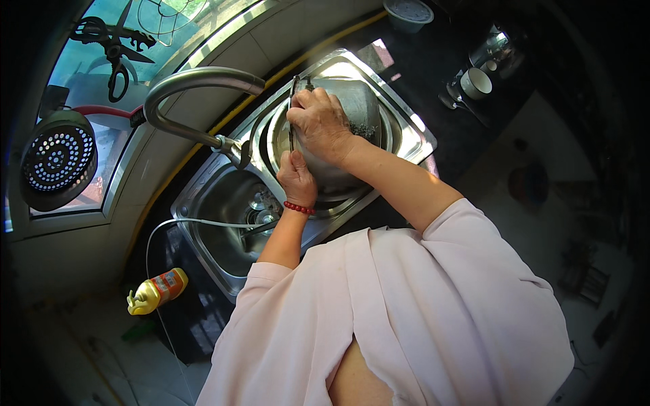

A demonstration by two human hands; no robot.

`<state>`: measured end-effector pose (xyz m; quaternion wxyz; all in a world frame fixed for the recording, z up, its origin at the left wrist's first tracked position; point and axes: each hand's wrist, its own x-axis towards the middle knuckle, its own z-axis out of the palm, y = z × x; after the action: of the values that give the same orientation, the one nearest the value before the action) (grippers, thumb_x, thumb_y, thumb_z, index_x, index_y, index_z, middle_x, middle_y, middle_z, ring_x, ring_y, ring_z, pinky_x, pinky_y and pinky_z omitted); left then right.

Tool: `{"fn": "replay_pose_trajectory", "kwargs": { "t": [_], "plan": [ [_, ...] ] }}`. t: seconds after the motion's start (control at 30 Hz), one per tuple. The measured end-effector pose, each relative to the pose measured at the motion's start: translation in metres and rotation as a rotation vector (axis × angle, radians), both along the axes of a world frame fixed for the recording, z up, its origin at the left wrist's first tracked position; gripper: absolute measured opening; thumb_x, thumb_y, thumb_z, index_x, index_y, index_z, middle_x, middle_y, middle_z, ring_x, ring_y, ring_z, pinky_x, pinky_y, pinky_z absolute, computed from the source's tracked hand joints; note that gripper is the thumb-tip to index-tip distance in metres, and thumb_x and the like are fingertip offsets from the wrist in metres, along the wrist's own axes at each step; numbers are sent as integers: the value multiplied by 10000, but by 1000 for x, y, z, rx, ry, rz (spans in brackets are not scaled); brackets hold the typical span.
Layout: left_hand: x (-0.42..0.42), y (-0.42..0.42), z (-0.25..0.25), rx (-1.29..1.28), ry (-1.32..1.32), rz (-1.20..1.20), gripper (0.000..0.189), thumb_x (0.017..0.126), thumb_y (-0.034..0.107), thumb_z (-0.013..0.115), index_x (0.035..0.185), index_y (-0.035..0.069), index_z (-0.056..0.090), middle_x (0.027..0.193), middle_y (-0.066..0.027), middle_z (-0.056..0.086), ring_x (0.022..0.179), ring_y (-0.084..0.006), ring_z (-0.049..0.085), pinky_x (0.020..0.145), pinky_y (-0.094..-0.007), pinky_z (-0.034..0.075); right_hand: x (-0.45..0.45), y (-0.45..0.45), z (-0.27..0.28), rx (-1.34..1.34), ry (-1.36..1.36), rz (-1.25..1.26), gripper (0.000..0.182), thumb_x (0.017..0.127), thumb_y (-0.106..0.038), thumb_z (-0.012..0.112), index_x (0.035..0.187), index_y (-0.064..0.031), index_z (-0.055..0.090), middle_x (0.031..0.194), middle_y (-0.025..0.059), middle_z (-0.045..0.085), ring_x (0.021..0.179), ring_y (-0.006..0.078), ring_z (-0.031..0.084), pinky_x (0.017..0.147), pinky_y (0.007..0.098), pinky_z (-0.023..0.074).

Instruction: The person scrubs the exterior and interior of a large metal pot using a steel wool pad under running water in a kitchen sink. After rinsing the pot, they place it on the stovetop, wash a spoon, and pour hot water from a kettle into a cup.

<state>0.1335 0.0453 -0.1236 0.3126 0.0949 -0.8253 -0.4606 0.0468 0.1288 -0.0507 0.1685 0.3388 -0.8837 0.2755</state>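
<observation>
A grey metal pot lies tilted on its side in the right sink basin, its rim towards the left. My left hand, with a red bead bracelet at the wrist, grips the lower part of that rim. Higher up, the curled fingers of my right hand close on the rim beside a small metal fitting; whatever lies under them is hidden. A steel wool scourer shows against the pot's side by my right wrist. Behind the pot, a wide round metal vessel sits in the basin.
A curved faucet arches over the left basin, where a white hose lies by the drain. A yellow pump bottle stands left. Scissors and a perforated skimmer hang by the window. A white cup is right.
</observation>
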Motion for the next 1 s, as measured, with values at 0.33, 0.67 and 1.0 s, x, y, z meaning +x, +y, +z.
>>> {"fn": "replay_pose_trajectory", "kwargs": {
  "t": [0.33, 0.67, 1.0],
  "plan": [
    [2, 1, 1, 8, 7, -44, 384, 952, 288, 397, 682, 15, 381, 536, -136, 344, 464, -253, 335, 458, -359, 300, -49, -6, 6, 36, -37, -143, 139, 742, -111, 551, 791, -152, 675, 945, 32, 565, 916, 249, 506, 780, 380, 411],
    [-17, 0, 47, 192, -106, -91, 278, 920, 242, 460, 804, -3, 523, 611, -77, 484, 557, -153, 443, 531, -298, 379, -50, 24, -6, -803, -287, -91, 91, 703, -63, 647, 775, -9, 640, 823, 94, 593, 768, 186, 569, 700, 298, 458],
    [-41, -4, 28, 28, -38, -57, 304, 954, 227, 367, 786, -6, 464, 645, -100, 473, 583, -170, 425, 547, -322, 375, -18, 5, 6, -42, 44, -44, 64, 687, -165, 617, 726, -132, 654, 936, 28, 545, 878, 228, 501, 730, 366, 411]
  ]
}}
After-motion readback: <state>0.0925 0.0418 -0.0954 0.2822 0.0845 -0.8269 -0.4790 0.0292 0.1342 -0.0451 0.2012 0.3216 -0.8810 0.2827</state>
